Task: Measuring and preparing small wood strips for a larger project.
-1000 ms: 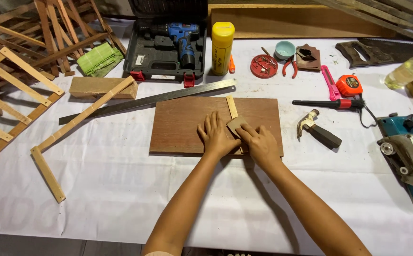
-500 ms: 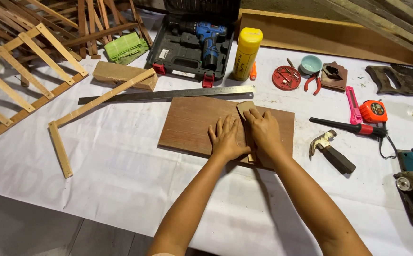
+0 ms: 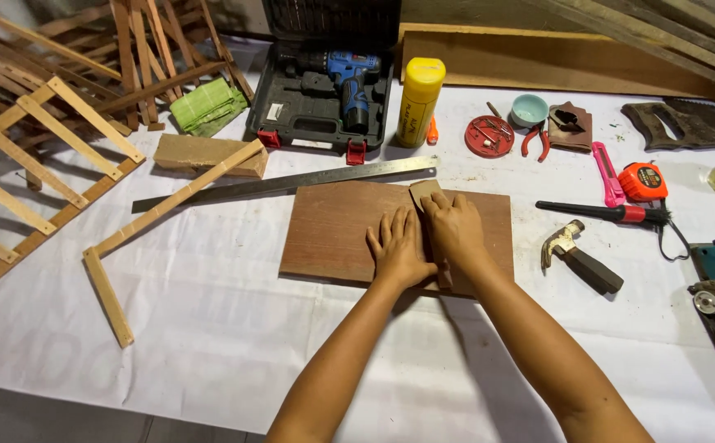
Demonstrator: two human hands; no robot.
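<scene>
A small wooden strip point(image 3: 425, 194) is pressed flat onto a brown board point(image 3: 333, 234) at mid-worktop by the right hand point(image 3: 454, 230), palm down. The left hand point(image 3: 400, 248) is laid open beside it. A steel ruler point(image 3: 292, 182) is seen along the board's far edge, a hammer point(image 3: 580, 258) toward the right edge.

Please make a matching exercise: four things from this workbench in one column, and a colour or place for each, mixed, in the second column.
Things:
1. glue bottle
2. hammer
3. drill
4. steel ruler

Descriptions:
A. lies in the open black case
B. yellow, standing upright
C. right of the wooden board
D. along the far edge of the board

Pairs: 1-B, 2-C, 3-A, 4-D
</scene>
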